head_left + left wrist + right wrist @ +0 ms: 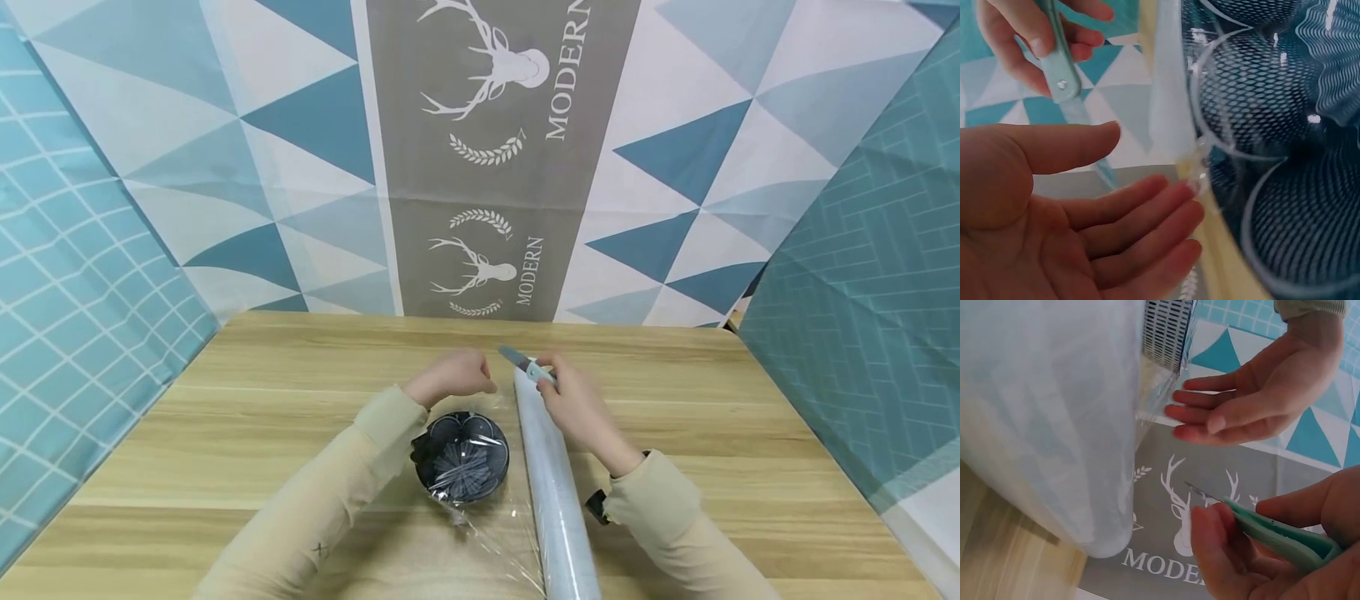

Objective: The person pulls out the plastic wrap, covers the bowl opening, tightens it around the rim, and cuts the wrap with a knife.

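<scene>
My right hand (573, 404) grips a folding knife (534, 367) by its mint-green handle, the blade out and aimed up and left in the head view. My left hand (456, 375) is just beyond a dark round bowl (472, 467). In the left wrist view its fingers (1141, 237) are loosely extended, the thumb apart, fingertips right at the edge of clear plastic film. That film (495, 529) lies across the patterned bowl and runs right to a long roll of wrap (551, 492). The roll's far end (1107, 540) is below the knife hand in the head view.
Everything lies on a light wooden table (300, 442). A patterned cloth backdrop (300, 150) hangs behind its far edge, with blue-green tiled sheets (82, 267) at the sides. Near the right sleeve (656, 496) a small black device (597, 506) shows at the wrist.
</scene>
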A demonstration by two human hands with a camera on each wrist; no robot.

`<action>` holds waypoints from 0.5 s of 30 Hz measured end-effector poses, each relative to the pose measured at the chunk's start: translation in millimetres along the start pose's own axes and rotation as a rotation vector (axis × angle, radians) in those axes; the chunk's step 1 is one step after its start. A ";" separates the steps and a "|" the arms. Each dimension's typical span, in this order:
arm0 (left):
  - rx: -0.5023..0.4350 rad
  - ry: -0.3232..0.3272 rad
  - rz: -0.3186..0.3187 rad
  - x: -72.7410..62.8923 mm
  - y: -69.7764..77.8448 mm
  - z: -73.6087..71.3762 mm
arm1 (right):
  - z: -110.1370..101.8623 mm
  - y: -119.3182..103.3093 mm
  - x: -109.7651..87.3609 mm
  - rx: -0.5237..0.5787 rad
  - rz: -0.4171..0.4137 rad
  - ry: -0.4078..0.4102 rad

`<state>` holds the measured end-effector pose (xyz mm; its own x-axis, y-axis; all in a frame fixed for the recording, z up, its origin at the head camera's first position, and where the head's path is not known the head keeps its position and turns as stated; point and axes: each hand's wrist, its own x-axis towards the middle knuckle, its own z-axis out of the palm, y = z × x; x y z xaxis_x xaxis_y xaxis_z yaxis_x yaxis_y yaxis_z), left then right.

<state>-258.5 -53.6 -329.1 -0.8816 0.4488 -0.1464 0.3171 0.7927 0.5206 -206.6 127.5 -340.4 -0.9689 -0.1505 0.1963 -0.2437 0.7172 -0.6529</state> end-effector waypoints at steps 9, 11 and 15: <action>-0.081 -0.076 -0.082 12.8 2.4 12.4 | 8.7 -0.2 0.3 -0.025 -0.006 -0.017; -0.058 -0.062 -0.086 14.4 3.4 15.8 | 10.1 0.0 -0.8 -0.028 0.003 -0.020; 0.008 -0.008 -0.099 17.5 3.5 20.6 | 12.9 0.9 -2.7 -0.028 -0.009 -0.032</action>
<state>-265.6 -34.5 -347.2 -0.9057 0.3715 -0.2039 0.2314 0.8367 0.4964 -204.8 119.8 -350.9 -0.9676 -0.1783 0.1785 -0.2516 0.7342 -0.6306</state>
